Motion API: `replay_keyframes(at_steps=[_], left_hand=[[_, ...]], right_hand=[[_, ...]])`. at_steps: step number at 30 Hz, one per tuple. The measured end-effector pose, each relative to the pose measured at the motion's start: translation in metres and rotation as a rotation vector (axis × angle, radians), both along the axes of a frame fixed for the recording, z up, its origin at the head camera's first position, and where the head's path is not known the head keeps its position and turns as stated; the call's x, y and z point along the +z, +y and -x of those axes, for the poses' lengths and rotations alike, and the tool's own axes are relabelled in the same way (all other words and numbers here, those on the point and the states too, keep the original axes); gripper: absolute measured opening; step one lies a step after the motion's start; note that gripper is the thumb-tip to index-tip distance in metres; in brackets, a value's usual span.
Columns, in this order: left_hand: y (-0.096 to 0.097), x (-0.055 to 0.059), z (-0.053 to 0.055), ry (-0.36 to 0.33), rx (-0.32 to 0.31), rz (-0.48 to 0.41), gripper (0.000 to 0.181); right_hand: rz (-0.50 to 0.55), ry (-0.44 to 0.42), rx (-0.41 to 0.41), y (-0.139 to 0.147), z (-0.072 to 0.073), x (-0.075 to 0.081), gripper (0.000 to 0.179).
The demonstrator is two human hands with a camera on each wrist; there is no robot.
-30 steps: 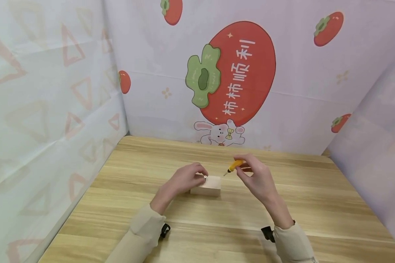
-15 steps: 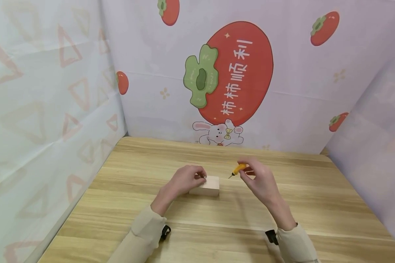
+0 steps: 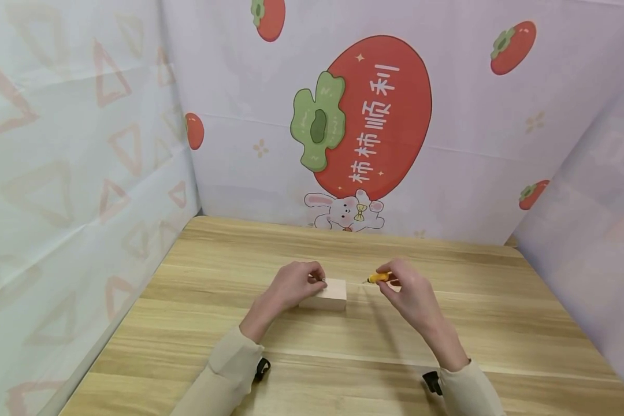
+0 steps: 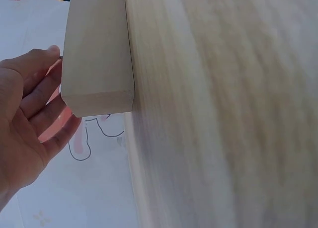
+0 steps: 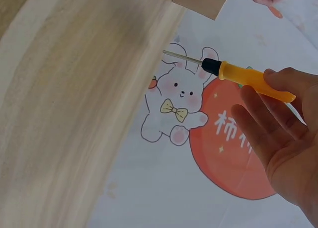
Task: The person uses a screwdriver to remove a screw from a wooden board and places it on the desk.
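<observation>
A pale wooden block (image 3: pixel 335 299) lies on the table near the middle. My left hand (image 3: pixel 293 284) is at its top left, with thumb and forefinger pinching a small screw (image 4: pixel 60 57) at the block's upper face. Most of the screw is hidden by the fingertips. To the right of the block, my right hand (image 3: pixel 413 294) holds a yellow screwdriver (image 5: pixel 248 80) by its handle between thumb and fingers. The screwdriver has a black collar, and its thin metal tip points left, apart from both block and screw.
The wood-grain table (image 3: pixel 312 358) spreads around the block. A printed cloth wall (image 3: pixel 229 173) with a large red persimmon stands behind it, with further cloth walls on the left (image 3: pixel 83 190) and right (image 3: pixel 593 242).
My right hand has moved slightly right and down with the screwdriver, which now lies closer to level. The left hand stays at the block, still pinching the screw.
</observation>
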State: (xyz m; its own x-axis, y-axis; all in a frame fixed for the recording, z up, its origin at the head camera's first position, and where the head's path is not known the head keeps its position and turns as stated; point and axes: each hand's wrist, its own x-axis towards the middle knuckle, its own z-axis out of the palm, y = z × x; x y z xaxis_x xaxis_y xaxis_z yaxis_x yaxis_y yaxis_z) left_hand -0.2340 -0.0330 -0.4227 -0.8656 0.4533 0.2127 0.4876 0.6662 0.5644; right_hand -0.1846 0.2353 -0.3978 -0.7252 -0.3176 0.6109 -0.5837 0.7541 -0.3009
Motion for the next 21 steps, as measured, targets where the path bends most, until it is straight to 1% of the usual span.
replay_keyframes(at_steps=[10, 14, 17, 21], left_hand=[[0.001, 0.001, 0.000, 0.004, 0.006, 0.013, 0.009], [0.003, 0.001, 0.000, 0.010, 0.016, 0.010, 0.010], [0.004, 0.001, 0.000, 0.022, 0.033, -0.001, 0.012], [0.004, 0.000, 0.000, 0.046, 0.052, -0.017, 0.012]], right_hand=[[-0.049, -0.057, -0.038, 0.001, -0.005, -0.010, 0.028], [-0.099, -0.075, -0.037, 0.002, -0.008, -0.013, 0.027], [-0.167, -0.126, -0.052, 0.002, -0.010, -0.014, 0.023], [-0.260, -0.256, -0.074, 0.000, -0.014, -0.013, 0.015]])
